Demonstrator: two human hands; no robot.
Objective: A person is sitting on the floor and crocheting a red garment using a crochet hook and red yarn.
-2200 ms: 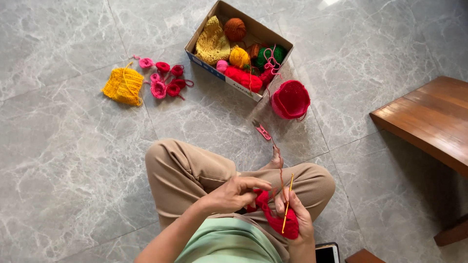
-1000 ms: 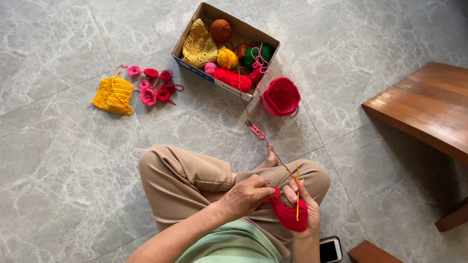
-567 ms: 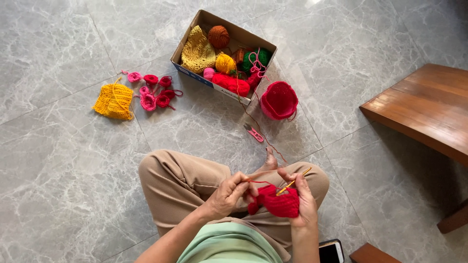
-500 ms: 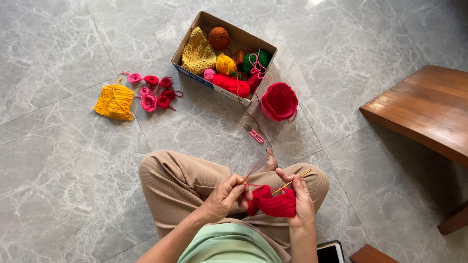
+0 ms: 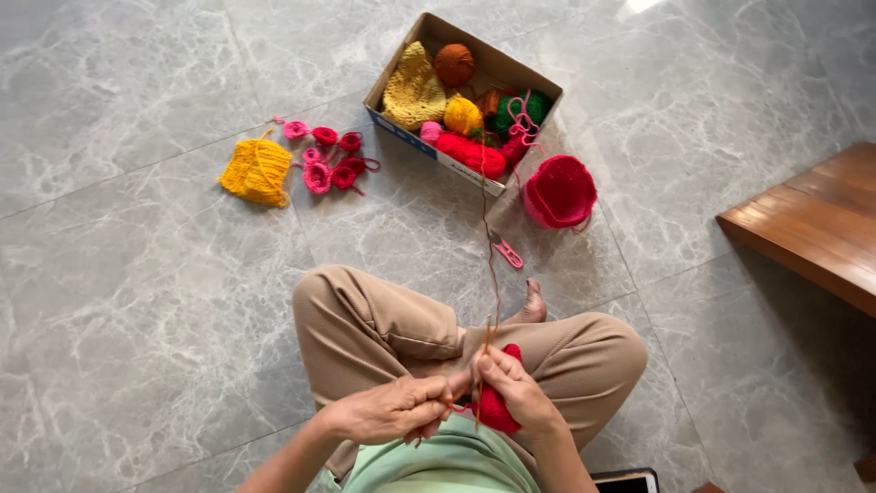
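**Red crochet piece held in the lap, yarn box ahead on the floor**

Far left on the grey marble floor [image 5: 137,274] lies a yellow piece [image 5: 256,171] — flat, well apart from the person. Just right of it sits a cluster of small pink and red rosettes [image 5: 328,160], some touching one another. Next comes the box [image 5: 474,57], open-topped, holding a yellow knit [image 5: 413,89], an orange ball [image 5: 453,63], a small yellow ball [image 5: 463,116], a green ball [image 5: 525,108] and red yarn [image 5: 472,153] along its near wall. Just beside the box's right corner rests a red cap [image 5: 559,191], round and open side up. Pink snips [image 5: 506,252] lie on the floor between the box and the person's bare foot [image 5: 532,304].

A thin red strand [image 5: 490,237] runs from the box down to the hands.

The person sits cross-legged in tan trousers [image 5: 365,329]. The left hand [image 5: 388,411] is curled nearly closed, fingertips pinching at the strand next to the work. The right hand [image 5: 516,393] is closed around the red piece [image 5: 497,406] and holds a hook [image 5: 482,365] roughly upright — the 2 hands almost touch above the lap.

At the bottom edge a phone [image 5: 625,479] shows in part. Far right stands a wooden bench [image 5: 812,228].
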